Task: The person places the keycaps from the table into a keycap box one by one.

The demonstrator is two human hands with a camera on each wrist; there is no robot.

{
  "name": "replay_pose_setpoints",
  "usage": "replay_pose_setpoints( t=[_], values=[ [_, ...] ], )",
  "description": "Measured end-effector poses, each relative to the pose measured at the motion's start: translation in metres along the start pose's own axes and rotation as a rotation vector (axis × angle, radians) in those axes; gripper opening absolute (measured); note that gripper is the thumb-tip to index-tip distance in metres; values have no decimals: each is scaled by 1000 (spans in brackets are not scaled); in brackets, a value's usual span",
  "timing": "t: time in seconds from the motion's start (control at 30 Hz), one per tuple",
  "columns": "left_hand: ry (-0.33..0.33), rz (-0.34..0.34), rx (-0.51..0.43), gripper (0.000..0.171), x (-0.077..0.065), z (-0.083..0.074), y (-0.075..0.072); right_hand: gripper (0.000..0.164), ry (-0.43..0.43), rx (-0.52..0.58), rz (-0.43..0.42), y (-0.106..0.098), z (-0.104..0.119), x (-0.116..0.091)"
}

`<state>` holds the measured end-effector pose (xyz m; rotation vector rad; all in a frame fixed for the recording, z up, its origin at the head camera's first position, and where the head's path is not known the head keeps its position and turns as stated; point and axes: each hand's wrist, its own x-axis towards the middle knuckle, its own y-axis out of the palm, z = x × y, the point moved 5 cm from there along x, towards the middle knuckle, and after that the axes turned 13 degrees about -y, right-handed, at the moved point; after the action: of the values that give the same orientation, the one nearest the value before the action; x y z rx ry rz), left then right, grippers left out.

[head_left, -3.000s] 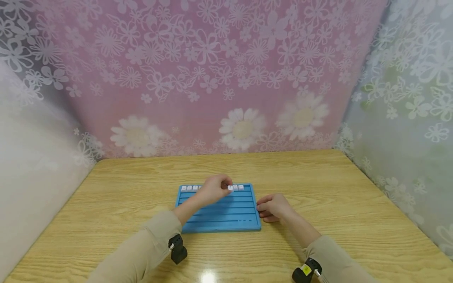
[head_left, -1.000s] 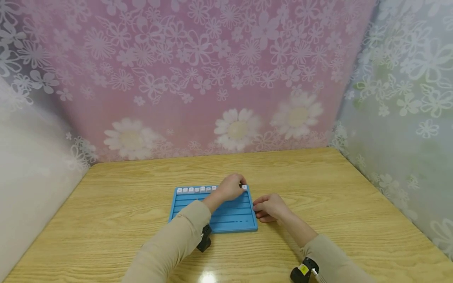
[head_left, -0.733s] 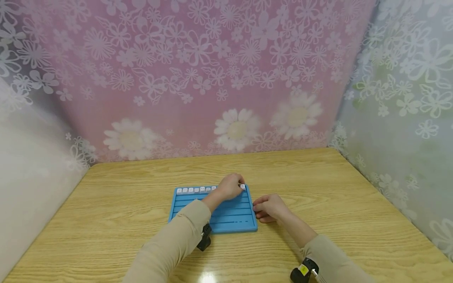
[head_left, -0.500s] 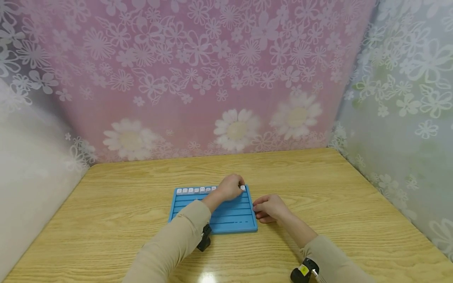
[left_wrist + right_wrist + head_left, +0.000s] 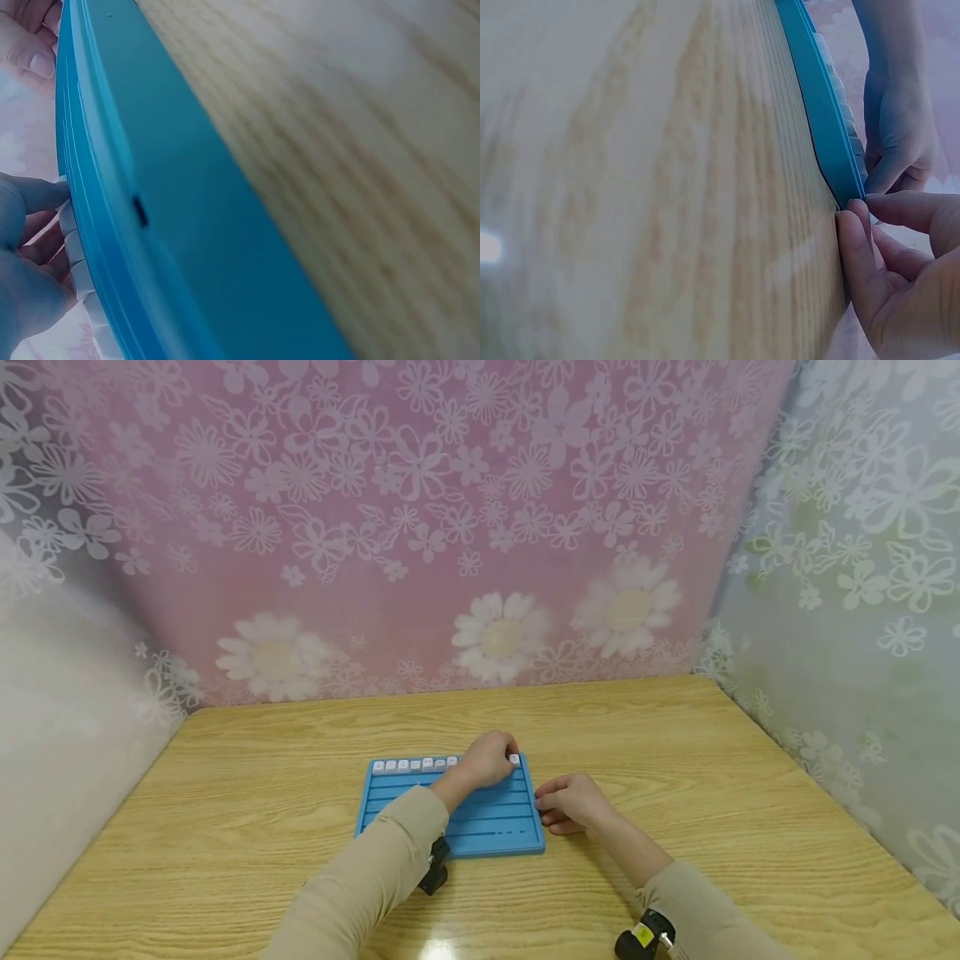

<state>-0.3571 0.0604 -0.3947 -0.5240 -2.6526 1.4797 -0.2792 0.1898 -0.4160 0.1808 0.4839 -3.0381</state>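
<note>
A blue keyboard base [image 5: 487,843] with long grooves lies flat on the table. White keycaps [image 5: 403,766] stand in a row along its far edge; the hand hides part of that row. My left hand [image 5: 487,760] reaches across to the far right corner, thumb and fingers curled at the last keycap [image 5: 514,760], which they seem to pinch. In the left wrist view its fingers [image 5: 45,195] touch the row's end. My right hand [image 5: 576,803] grips the base's right edge; in the right wrist view, thumb and fingertips [image 5: 855,217] pinch the corner.
The wooden table [image 5: 300,735] runs back to a pink flowered curtain [image 5: 390,527]. A pale flowered curtain [image 5: 862,568] stands at the right. Black wrist cameras [image 5: 435,867] are strapped to both sleeves. The base's side has a small dark slot [image 5: 140,211].
Since three seconds ago my left hand has moved right along the row, from its middle to its right end, uncovering keycaps on the left. Lately it barely moves. My right hand keeps its hold.
</note>
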Motion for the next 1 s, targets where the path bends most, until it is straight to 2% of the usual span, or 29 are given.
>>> replay_pose_setpoints(
  t=[0.37, 0.6, 0.8, 1.0],
  values=[
    [-9, -9, 10, 12, 0, 2, -3, 20, -4, -4, 9, 2, 2, 1],
    [-32, -7, -30, 35, -4, 7, -9, 23, 4, 9, 26, 0, 1, 2],
    [-14, -51, -160, 37, -10, 16, -35, 25, 12, 46, 50, -3, 4, 5],
    [-7, -104, -202, 23, -24, 22, -70, 25, -25, 94, 53, -13, 10, 9]
  ],
)
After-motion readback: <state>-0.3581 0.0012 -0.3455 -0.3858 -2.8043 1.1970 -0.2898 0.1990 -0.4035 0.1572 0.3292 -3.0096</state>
